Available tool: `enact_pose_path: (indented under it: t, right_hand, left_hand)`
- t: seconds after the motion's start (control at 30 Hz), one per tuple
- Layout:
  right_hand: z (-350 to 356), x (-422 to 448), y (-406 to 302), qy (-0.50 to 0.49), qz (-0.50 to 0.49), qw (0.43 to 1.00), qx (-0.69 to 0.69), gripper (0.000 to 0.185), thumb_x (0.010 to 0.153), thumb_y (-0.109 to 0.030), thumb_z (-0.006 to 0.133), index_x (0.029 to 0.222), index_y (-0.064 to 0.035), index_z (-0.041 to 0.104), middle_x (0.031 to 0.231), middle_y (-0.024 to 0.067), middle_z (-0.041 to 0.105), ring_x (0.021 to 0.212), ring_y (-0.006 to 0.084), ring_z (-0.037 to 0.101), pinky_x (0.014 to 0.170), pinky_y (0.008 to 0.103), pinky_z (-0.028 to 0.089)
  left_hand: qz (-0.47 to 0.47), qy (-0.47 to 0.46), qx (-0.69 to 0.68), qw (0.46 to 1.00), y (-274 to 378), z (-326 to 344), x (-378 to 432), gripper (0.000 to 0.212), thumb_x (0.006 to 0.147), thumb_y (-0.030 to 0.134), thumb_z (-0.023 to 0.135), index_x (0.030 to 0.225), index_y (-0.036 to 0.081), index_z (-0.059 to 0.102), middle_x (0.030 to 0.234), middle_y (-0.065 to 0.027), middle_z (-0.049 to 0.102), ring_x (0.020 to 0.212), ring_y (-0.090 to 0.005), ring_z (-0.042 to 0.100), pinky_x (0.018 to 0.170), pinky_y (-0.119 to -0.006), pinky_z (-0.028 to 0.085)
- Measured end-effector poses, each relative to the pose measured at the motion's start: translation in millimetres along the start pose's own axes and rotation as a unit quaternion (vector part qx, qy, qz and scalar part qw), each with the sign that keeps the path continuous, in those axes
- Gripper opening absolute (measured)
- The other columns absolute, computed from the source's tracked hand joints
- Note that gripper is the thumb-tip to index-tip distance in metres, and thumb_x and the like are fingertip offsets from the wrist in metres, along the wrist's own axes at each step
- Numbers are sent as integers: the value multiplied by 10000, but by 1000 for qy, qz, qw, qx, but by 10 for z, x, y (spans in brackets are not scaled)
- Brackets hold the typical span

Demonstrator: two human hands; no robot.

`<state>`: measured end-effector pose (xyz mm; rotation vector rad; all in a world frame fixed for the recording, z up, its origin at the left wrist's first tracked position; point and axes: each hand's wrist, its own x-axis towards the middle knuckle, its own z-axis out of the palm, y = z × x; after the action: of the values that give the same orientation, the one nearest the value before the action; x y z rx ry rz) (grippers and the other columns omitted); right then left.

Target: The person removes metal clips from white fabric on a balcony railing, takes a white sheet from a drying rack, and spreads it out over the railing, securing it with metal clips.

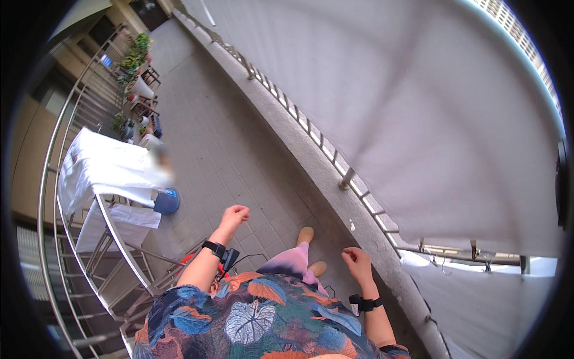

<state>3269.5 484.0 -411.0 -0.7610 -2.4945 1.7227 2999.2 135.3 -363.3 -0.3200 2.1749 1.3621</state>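
Observation:
My left hand [235, 217], with loosely curled fingers and a black strap on the wrist, is held over the tiled floor [215, 179]. Nothing shows in it. My right hand [358, 262] hangs near the concrete ledge, its fingers bent, also with nothing visible in it; it wears a black wrist strap too. To the left of my left hand, white cloths [112, 166] lie over a metal rack [121, 242]. A blue plastic container [167, 201] stands beside the cloths.
A concrete ledge [287, 134] with a metal railing runs along the right, beside a large grey sheet [426, 112]. Metal hooks [445, 264] hang at the lower right. Potted plants [136, 56] and small stools line the left railing [49, 152] farther off.

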Motion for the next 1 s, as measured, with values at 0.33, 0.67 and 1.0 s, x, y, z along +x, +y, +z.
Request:
enact_pose_path:
  t: [0.33,0.67,1.0]
  right_hand:
    - [453,1054,-3866,-361,-397,818,206,595,932,-474,492,1245,29,551,1116,117,644,1075,182,573,942,315,400]
    - [1374,156,-6253,-843,-249,285,383,1367,649,-927,416,1468,-1,-169,1327,369,445,1283,432,433,1116,488,151]
    - [2019,847,-6816,-873,-237,253,344,1294,696,-867,470,1482,17,-53,1293,331,492,1240,375,485,1082,446,246]
  left_hand:
    - [122,202,-218,947,39,-1164,-354,138,893,142,647,923,8,648,807,-36,646,725,-99,594,676,-237,489]
    - [209,297,-230,903,472,-2208,-459,144,922,118,621,994,-5,647,884,-45,657,796,-100,615,760,-237,509]
    - [270,554,11,787,1576,-3562,-742,120,857,124,684,889,9,672,820,-53,673,711,-122,622,683,-266,496]
